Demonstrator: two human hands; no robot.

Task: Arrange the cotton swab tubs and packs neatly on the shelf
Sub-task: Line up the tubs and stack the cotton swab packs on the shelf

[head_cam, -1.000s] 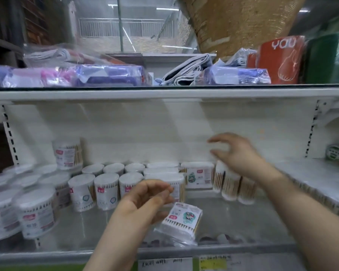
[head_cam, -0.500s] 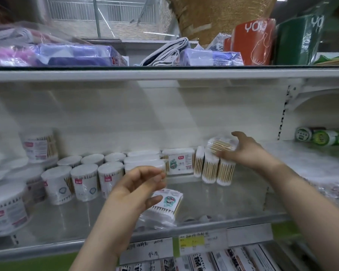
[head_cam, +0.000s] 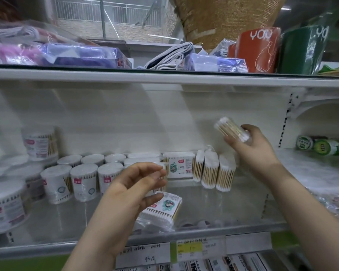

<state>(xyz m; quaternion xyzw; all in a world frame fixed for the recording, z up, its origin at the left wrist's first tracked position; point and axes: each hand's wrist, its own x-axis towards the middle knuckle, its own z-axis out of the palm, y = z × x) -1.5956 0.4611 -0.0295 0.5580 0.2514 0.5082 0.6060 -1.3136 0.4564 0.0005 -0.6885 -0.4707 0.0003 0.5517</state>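
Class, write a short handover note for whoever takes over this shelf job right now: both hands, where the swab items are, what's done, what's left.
Right hand grips a clear swab bundle, tilted, above the shelf.
Left hand is empty, fingers relaxed, over a flat pack lying askew near the front edge.
Done: round tubs stand in rows at left; three bundles stand upright beside a square pack.
Left: stand the held bundle with the others, straighten the flat pack.
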